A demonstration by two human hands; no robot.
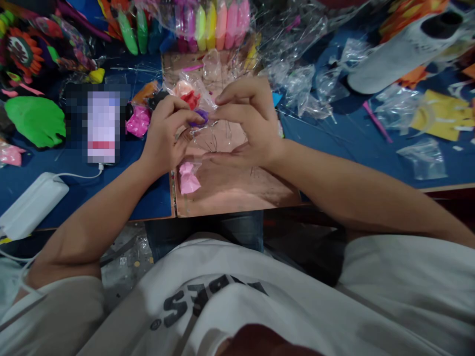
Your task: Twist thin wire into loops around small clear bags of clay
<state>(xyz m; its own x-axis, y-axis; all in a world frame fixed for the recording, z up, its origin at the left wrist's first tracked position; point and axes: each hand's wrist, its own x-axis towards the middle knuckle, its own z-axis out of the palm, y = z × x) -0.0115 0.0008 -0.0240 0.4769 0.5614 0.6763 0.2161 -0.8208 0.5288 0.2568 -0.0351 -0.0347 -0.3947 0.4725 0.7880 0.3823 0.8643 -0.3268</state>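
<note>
Narrowly, left grip (166, 132) on purple lump (201, 117)

One head-worn view, looking forward and steeply down from above. Shirt (289, 291) close at six o'clock; bench (154, 200) farther out, spanning nine to three.

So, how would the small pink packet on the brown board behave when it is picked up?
The pink packet probably gives softly, as its creased shape suggests. It looks light, being small. Its clear wrapping may feel slightly slippery.
</note>
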